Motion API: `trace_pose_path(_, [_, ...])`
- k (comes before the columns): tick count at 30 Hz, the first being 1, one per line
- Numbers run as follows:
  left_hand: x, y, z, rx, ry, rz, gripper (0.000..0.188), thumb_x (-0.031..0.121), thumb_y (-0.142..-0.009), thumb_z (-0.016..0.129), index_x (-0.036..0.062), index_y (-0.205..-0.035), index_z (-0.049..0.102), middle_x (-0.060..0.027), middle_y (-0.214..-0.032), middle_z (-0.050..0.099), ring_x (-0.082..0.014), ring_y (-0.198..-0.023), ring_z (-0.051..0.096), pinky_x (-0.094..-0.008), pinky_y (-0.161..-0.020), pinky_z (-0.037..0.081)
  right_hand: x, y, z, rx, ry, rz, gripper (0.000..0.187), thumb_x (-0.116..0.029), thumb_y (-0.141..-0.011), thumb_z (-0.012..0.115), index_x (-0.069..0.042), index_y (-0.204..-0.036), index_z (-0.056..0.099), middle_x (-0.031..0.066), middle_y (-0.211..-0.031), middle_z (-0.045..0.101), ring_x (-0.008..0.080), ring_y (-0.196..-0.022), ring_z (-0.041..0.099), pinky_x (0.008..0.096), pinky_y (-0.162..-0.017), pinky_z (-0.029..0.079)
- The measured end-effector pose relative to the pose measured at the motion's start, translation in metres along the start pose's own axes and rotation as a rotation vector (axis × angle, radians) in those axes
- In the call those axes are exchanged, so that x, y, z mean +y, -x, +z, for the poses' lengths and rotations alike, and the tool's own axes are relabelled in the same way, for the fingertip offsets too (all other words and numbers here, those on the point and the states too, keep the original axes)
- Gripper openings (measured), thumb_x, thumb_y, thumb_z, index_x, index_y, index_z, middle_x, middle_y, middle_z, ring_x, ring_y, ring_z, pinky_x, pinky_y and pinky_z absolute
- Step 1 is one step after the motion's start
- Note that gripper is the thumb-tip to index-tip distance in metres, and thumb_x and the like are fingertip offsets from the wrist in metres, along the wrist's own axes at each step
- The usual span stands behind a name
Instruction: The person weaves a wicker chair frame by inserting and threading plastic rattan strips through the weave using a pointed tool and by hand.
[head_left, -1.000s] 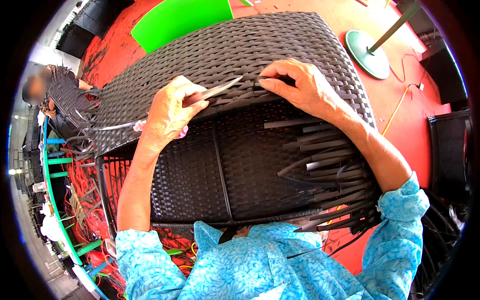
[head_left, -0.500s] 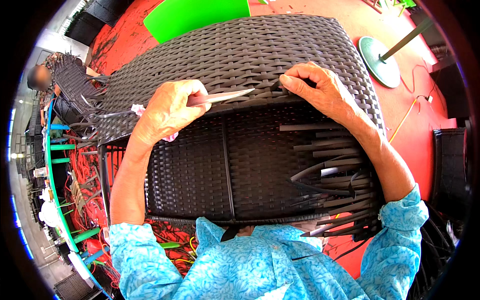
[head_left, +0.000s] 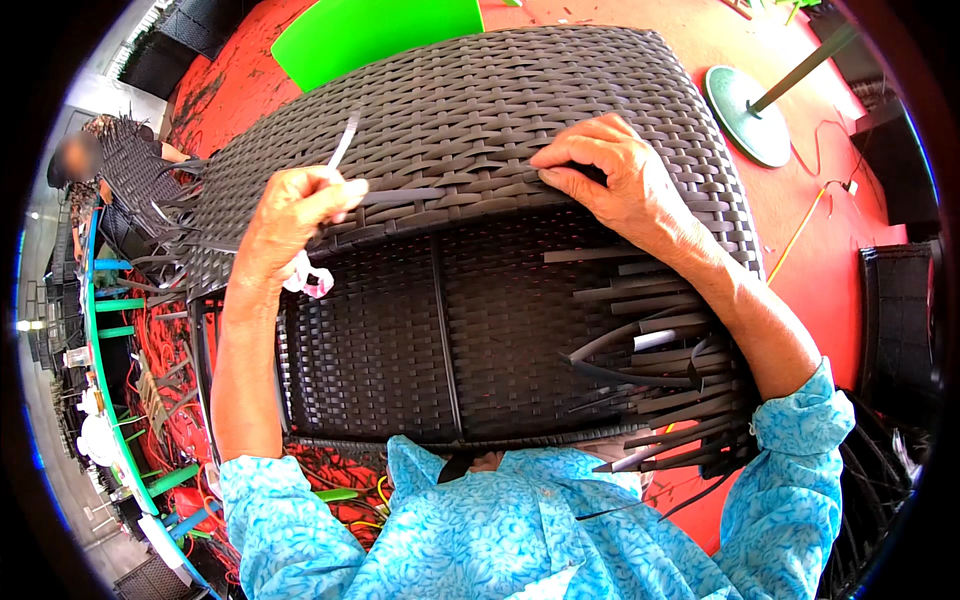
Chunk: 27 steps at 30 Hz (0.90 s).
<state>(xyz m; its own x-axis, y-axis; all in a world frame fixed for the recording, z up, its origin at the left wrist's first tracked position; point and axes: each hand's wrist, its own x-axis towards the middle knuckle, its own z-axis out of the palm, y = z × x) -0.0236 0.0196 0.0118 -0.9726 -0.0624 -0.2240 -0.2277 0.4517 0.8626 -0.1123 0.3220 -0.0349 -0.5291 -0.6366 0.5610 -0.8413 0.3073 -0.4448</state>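
A dark brown woven rattan-style panel [head_left: 480, 110] stretches across in front of me, part of a furniture frame. My left hand [head_left: 300, 215] is closed at its near left edge, thumb and fingers pinching a flat grey strip [head_left: 405, 195] that runs right into the weave. From the same hand a narrow pale blade-like piece [head_left: 346, 140] points up, and pink-white wrapping [head_left: 310, 280] hangs below the palm. My right hand [head_left: 605, 170] is closed too, fingertips pinched against the weave near the edge; what they grip is mostly hidden by the fingers.
Loose strip ends [head_left: 680, 350] stick out at the frame's right side. A green panel [head_left: 380, 35] lies beyond the weave, and a round stand base [head_left: 745, 115] sits at the far right on the red floor. A co-worker [head_left: 95, 165] is at the far left beside another woven piece.
The pale blade-like piece in my left hand has turned from pointing right to pointing up. My left hand has shifted left, and my right hand slightly left.
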Motion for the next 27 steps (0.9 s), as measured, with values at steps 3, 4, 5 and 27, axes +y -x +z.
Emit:
trace_pose_path(3, [-0.009, 0.005, -0.012, 0.026, 0.055, -0.014, 0.024, 0.026, -0.083, 0.065, 0.0154, -0.063, 0.056, 0.0086, -0.059, 0.049, 0.0021, -0.050, 0.034, -0.0173, -0.044, 0.020, 0.002, 0.003, -0.001, 0.078, 0.052, -0.049, 0.014, -0.017, -0.073, 0.071, -0.008, -0.083, 0.066, 0.0063, -0.095, 0.061, 0.0261, -0.088, 0.057, 0.0348, -0.080, 0.046])
trace_pose_path(4, [-0.010, 0.005, -0.013, 0.026, 0.056, -0.012, 0.024, 0.026, -0.083, 0.065, 0.0154, -0.063, 0.056, 0.0086, -0.059, 0.049, 0.0021, -0.050, 0.034, -0.0173, -0.044, 0.020, 0.003, 0.004, -0.001, 0.078, 0.053, -0.049, 0.014, -0.017, -0.073, 0.071, -0.008, -0.083, 0.066, 0.0063, -0.095, 0.061, 0.0261, -0.088, 0.057, 0.0348, -0.080, 0.046])
trace_pose_path(5, [-0.010, 0.006, -0.012, 0.032, 0.054, -0.007, 0.025, 0.026, -0.083, 0.065, 0.0154, -0.063, 0.056, 0.0085, -0.060, 0.050, 0.0021, -0.050, 0.034, -0.0172, -0.045, 0.021, 0.004, 0.004, -0.001, 0.044, 0.028, -0.054, 0.017, -0.017, -0.073, 0.071, -0.008, -0.086, 0.066, 0.0066, -0.097, 0.060, 0.0265, -0.089, 0.056, 0.0354, -0.081, 0.045])
trace_pose_path(27, [-0.021, 0.016, 0.001, 0.216, -0.431, 0.058, 0.036, 0.036, -0.084, 0.064, 0.0038, -0.067, 0.059, 0.0015, -0.061, 0.045, -0.0054, -0.056, 0.036, -0.0255, -0.051, 0.030, -0.022, 0.015, -0.019, -0.170, 0.246, -0.059, 0.038, -0.014, -0.067, 0.070, -0.009, -0.104, 0.062, 0.0081, -0.107, 0.054, 0.0265, -0.103, 0.052, 0.0396, -0.086, 0.042])
